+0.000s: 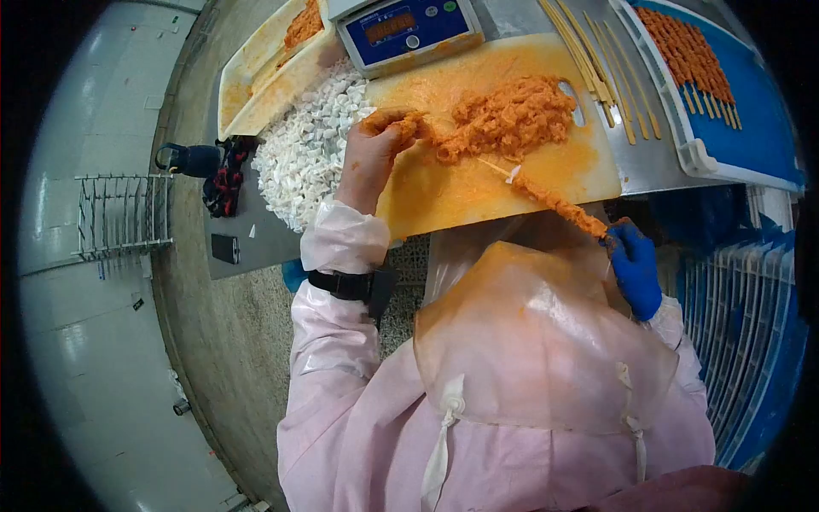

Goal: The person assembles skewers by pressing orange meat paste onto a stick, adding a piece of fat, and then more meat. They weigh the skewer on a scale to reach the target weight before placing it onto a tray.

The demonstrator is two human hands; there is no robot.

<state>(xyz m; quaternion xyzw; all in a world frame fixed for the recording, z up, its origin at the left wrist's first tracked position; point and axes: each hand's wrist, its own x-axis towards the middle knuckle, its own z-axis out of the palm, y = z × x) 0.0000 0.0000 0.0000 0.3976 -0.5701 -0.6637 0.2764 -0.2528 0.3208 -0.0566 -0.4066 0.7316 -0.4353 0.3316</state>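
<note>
My left hand (373,152), bare, is at the left side of a yellow cutting board (503,205). Its fingers are closed around a bit of orange marinated meat (408,128). My right hand (636,270), in a blue glove, grips the lower end of a meat skewer (559,205). Orange meat wraps most of that stick, a small white piece sits near its front end, and the bare tip points at the heap of marinated meat (516,115) on the board. Left of the board lies a pile of white chunks (311,145), beside my left wrist.
A scale (409,34) stands behind the board. Bare wooden sticks (589,60) lie to its right. Finished skewers rest in a blue-lined tray (755,145) at far right. A cream tub (256,81) with meat stands back left. A dark bottle (192,160) and stacked racks (738,333) flank me.
</note>
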